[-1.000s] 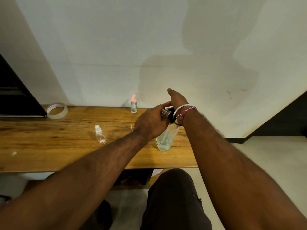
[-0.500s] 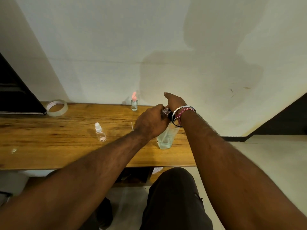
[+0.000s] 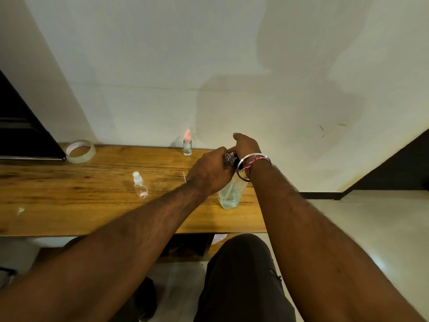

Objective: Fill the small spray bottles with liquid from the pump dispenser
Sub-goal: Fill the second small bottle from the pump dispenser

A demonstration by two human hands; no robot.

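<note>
The left hand (image 3: 212, 169) had its grip curled around a small clear bottle (image 3: 228, 157), of which only a little glinting part showed between the two hands. The right hand (image 3: 246, 145) lay over the top of the pump dispenser (image 3: 231, 194), with the fingers bent downward on the pump head; whether they pinched it or only pressed on it, I cannot tell, because the wrist and the left hand hid that part. A metal bangle (image 3: 251, 156) and a red thread band sat on the right wrist, just above the neck of the dispenser. The dispenser stood upright on the wooden table (image 3: 69, 205), near its right end, and some clear liquid was visible in its lower part.

To the left of the hands, well apart from them, a small spray bottle with a white cap (image 3: 140, 184) stood on the table. Farther away, close to the wall, stood another small bottle with a pink top (image 3: 187, 145). A roll of clear tape (image 3: 80, 151) lay at the far left, beside a dark object. Between the white-capped bottle and the left hand lay a thin white stick (image 3: 184, 177).

Compared with one second before, the right hand had come lower: its fingers pointed up and forward then, and now they were bent down over the pump head. The bottles on the table had not moved.
</note>
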